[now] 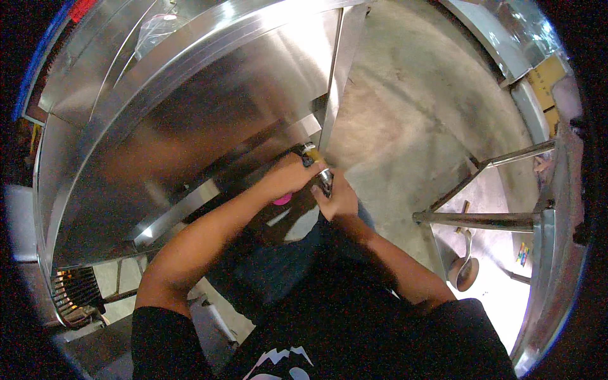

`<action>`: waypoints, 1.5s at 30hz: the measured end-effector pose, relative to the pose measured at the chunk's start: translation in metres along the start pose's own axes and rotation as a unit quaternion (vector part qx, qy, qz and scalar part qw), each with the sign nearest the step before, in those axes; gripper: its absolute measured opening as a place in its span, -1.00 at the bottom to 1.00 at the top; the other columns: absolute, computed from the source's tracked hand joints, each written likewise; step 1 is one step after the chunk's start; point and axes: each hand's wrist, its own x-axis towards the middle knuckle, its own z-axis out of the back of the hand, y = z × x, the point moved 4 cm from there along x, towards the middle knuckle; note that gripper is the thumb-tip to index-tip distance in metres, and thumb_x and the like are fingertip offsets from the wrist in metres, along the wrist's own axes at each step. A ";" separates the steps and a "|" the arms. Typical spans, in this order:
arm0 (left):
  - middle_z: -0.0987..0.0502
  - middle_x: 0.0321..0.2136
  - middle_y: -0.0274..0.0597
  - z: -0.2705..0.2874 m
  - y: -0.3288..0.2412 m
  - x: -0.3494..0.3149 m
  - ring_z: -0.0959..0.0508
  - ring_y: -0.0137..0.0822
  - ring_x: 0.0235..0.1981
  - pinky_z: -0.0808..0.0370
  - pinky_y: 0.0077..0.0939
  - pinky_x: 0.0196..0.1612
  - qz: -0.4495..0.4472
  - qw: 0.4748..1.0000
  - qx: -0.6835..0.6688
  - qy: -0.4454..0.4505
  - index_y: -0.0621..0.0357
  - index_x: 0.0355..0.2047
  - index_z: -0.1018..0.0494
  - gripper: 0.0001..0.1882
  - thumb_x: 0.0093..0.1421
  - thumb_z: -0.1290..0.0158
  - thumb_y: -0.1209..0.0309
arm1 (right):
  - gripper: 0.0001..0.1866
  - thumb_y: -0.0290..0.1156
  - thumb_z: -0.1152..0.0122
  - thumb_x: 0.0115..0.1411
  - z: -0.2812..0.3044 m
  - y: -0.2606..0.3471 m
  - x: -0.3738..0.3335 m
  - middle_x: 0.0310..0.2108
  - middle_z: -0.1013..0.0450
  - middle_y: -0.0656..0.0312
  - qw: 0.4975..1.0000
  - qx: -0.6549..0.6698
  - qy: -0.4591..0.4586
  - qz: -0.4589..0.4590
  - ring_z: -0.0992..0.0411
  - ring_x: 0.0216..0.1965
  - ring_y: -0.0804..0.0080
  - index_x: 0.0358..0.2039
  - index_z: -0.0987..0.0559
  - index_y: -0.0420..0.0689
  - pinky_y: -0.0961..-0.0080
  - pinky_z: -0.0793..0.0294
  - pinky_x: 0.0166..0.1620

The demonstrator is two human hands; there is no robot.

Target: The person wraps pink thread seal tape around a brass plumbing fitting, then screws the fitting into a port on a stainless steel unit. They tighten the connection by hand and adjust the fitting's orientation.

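Both of my hands meet at the middle of the view, below a stainless steel panel. My left hand (296, 175) is closed around a small metal fitting (325, 176) with silver and brass-coloured parts. From the other side, my right hand (340, 197) grips the fitting's lower end, its thumb against a dark part. The fitting's yellowish end, with a pale ring, sticks out above my left fingers. What exact kind of fitting it is, I cannot make out. Under my left wrist shows a bright pink object (282, 199), mostly hidden.
The large steel panel (209, 114) fills the left side. Concrete floor (405, 126) lies to the right. A metal stand's leg bar (481, 220) juts in at right, near a ladle-like utensil (467, 253). A black ribbed grate (76, 292) is at lower left.
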 end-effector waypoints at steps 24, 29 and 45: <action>-0.61 -0.30 0.31 0.003 0.011 0.010 -0.65 0.19 -0.27 -0.57 -0.01 -0.17 0.028 0.995 0.085 0.050 0.42 -0.16 -0.54 -0.19 0.19 -0.04 -0.29 | -0.47 -0.37 -0.23 0.19 0.023 -0.002 0.005 -0.10 -0.44 -0.12 0.957 -0.107 -0.027 0.268 -0.42 -0.10 -0.10 0.15 -0.37 -0.25 0.12 -0.40 0.00; -0.58 -0.09 0.18 0.013 0.012 -0.021 -0.60 0.14 -0.12 -0.53 -0.12 -0.03 -0.047 0.998 0.018 -0.026 0.21 0.05 -0.47 -0.35 0.26 -0.05 -0.13 | -0.46 -0.30 -0.24 0.16 0.044 -0.001 0.019 0.01 -0.42 -0.17 0.986 0.053 -0.016 0.155 -0.41 0.03 -0.18 0.10 -0.40 -0.29 0.02 -0.41 0.08; -0.48 -0.17 -0.30 0.004 0.039 -0.020 -0.48 -0.46 -0.17 -0.48 -0.60 -0.03 0.102 0.919 -0.365 0.107 0.19 0.00 -0.42 -0.62 0.49 0.18 0.14 | -0.58 -0.37 -0.32 -0.07 0.000 0.051 0.074 -0.35 -0.57 -0.09 0.985 -0.121 0.119 0.019 -0.57 -0.31 -0.12 -0.16 -0.57 -0.26 0.04 -0.57 -0.22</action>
